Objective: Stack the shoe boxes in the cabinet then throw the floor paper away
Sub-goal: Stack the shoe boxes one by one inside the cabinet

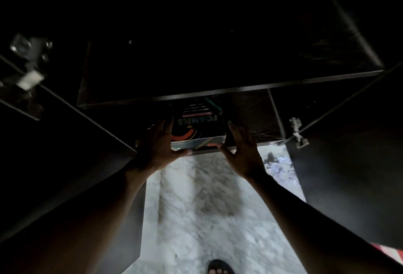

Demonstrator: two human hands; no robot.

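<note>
One black cardboard shoe box (197, 130), printed with orange and teal stripes and teal lettering, is lying in the lower compartment of the dark wooden cabinet (229, 91). It is sitting just under a shelf board, with its pale front end showing at the opening. The left hand (157, 145) is pressing against the box's left side, its fingers (162, 126) lying straight and slightly spread along that side while the thumb is reaching across the lower front edge. The right hand (243, 152) is touching the right side, its fingers (234, 130) spread wide and straight and its thumb meeting the front corner. Neither hand is curling round the box.

Below the arms, the pale marbled floor (196, 219) is showing. A crumpled bluish-white paper (281, 168) is lying on it near the right cabinet door (349, 175), which is standing open with a metal hinge (298, 133). A foot in a dark sandal (219, 267) is standing at the bottom edge.
</note>
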